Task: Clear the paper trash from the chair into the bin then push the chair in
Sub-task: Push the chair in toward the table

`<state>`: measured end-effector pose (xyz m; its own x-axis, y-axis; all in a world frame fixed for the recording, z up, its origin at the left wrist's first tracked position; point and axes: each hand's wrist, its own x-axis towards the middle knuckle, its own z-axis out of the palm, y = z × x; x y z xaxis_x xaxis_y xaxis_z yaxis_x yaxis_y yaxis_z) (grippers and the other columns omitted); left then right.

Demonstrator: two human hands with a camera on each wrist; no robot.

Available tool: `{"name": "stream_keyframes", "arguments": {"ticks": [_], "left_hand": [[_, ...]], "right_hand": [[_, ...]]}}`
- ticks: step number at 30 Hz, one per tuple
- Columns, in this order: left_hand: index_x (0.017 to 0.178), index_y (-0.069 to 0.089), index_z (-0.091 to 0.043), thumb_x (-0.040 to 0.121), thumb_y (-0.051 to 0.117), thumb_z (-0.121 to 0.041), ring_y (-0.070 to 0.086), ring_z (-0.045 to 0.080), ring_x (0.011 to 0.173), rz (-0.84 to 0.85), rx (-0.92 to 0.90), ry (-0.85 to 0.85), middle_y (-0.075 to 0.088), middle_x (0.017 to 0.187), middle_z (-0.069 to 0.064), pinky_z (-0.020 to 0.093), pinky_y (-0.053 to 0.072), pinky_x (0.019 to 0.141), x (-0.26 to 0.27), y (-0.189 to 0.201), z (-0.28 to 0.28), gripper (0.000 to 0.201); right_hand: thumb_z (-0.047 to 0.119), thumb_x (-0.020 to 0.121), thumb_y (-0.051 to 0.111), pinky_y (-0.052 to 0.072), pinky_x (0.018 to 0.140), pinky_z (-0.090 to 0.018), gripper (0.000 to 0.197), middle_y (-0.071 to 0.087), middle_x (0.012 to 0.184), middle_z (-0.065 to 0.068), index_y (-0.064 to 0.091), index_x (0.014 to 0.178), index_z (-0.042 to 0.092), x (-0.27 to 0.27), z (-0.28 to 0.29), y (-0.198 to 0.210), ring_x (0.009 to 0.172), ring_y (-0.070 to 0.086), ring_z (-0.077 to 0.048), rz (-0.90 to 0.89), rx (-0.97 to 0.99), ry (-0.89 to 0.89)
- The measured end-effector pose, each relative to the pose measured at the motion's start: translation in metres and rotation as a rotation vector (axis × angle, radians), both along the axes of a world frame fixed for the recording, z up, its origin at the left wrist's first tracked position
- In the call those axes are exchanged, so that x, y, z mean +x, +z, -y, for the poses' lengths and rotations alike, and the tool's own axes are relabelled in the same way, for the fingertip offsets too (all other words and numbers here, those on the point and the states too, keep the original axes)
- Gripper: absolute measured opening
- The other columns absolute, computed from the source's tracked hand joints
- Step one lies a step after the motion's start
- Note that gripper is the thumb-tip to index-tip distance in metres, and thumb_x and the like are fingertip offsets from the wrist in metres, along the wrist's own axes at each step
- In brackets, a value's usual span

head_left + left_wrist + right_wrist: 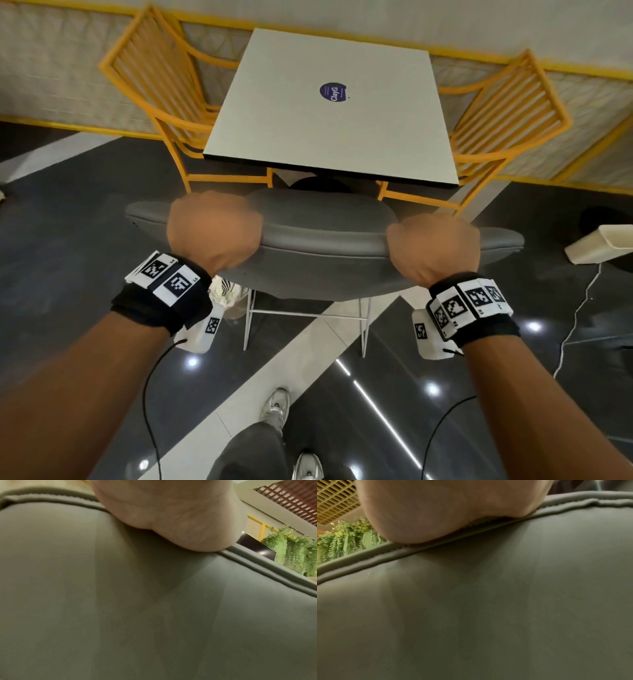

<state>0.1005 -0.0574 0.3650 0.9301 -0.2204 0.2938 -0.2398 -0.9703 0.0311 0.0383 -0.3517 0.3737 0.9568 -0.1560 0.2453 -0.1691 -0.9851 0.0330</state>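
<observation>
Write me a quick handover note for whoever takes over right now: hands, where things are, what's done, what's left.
Left hand: curled over the top edge of the grey chair backrest, left side.
Right hand: same grip, right side.
The chair stands at the near edge of the white table; its seat is hidden, so I cannot confirm that the paper is cleared.
A container with crumpled paper sits on the floor by the left wrist, probably the bin.
Left: push the chair in under the table, then let go.

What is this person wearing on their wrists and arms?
Forearms are bare, no sleeves. The left hand and right hand each have a black wristband carrying white blocks with black square markers, plus a white wrist camera underneath trailing a thin black cable.
</observation>
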Motion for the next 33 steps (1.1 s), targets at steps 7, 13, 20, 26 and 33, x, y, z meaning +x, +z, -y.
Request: {"name": "stream_keyframes", "arguments": {"ticks": [7,13,20,26,33], "left_hand": [[0.055,0.057,-0.014,0.079,0.033,-0.036,0.047,0.029,0.049,0.001,-0.007,-0.003,0.05,0.049,0.004,0.029,0.03,0.053,0.058,-0.001,0.0,0.041],[0.055,0.057,-0.012,0.08,0.034,-0.035,0.046,0.03,0.048,0.026,-0.001,-0.018,0.05,0.049,0.006,0.029,0.026,0.052,0.1,-0.001,0.007,0.041],[0.055,0.06,-0.011,0.082,0.035,-0.033,0.043,0.03,0.047,0.056,-0.012,-0.026,0.052,0.049,0.008,0.029,0.025,0.052,0.141,-0.003,0.009,0.043],[0.053,0.055,-0.012,0.083,0.036,-0.032,0.042,0.029,0.046,0.055,-0.03,-0.022,0.048,0.048,0.006,0.029,0.027,0.052,0.156,-0.005,0.02,0.041],[0.054,0.059,-0.013,0.083,0.034,-0.033,0.045,0.028,0.045,0.057,-0.024,-0.046,0.052,0.048,0.006,0.028,0.028,0.05,0.156,-0.005,0.018,0.043]], "right_hand": [[0.041,0.083,0.039,0.029,0.052,-0.025,0.048,0.041,0.041,0.003,0.05,0.046,0.014,0.053,0.0,-0.001,0.042,0.042,-0.021,-0.002,0.006,0.001],[0.042,0.083,0.04,0.028,0.048,-0.021,0.048,0.039,0.04,0.002,0.045,0.045,0.014,0.093,0.007,-0.001,0.039,0.037,-0.018,0.004,0.021,-0.001],[0.041,0.081,0.039,0.026,0.049,-0.022,0.046,0.039,0.041,0.001,0.046,0.046,0.012,0.129,0.006,-0.002,0.04,0.038,-0.021,0.011,0.031,-0.033],[0.042,0.083,0.036,0.024,0.05,-0.022,0.049,0.043,0.043,0.0,0.052,0.049,0.012,0.152,0.02,-0.003,0.044,0.041,-0.024,0.008,0.018,-0.039],[0.042,0.084,0.036,0.026,0.051,-0.022,0.049,0.041,0.043,0.0,0.051,0.048,0.012,0.151,0.018,-0.003,0.043,0.04,-0.023,0.01,0.019,-0.055]]}}
